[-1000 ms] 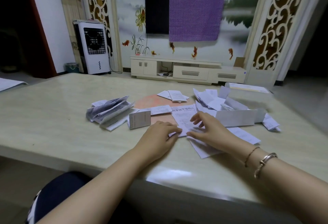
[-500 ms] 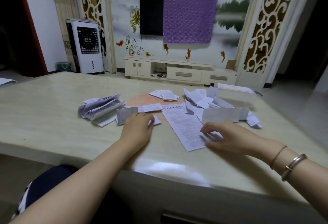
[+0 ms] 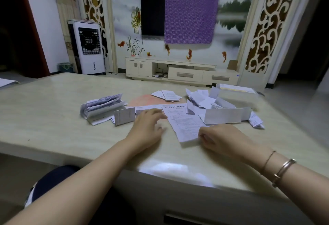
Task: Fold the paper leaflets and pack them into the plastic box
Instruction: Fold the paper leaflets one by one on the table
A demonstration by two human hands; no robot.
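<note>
White printed paper leaflet point(image 3: 183, 123), unfolded, is laid flat on the pale marble-patterned desk point(image 3: 53, 121) between both hands. Its near right corner is pinched by the curled fingers of the right hand point(image 3: 222, 138). The left hand point(image 3: 147, 126) is held beside its left edge, fingers relaxed. The clear plastic box point(image 3: 236, 94) is seen behind, at right.

Dim indoor light. Pale glare patch on near edge of counter point(image 3: 170, 169). Left hand point(image 3: 147, 128) motion-blurred. Wide-angle bowing at frame edges; right margin dark, soft focus overall.
</note>
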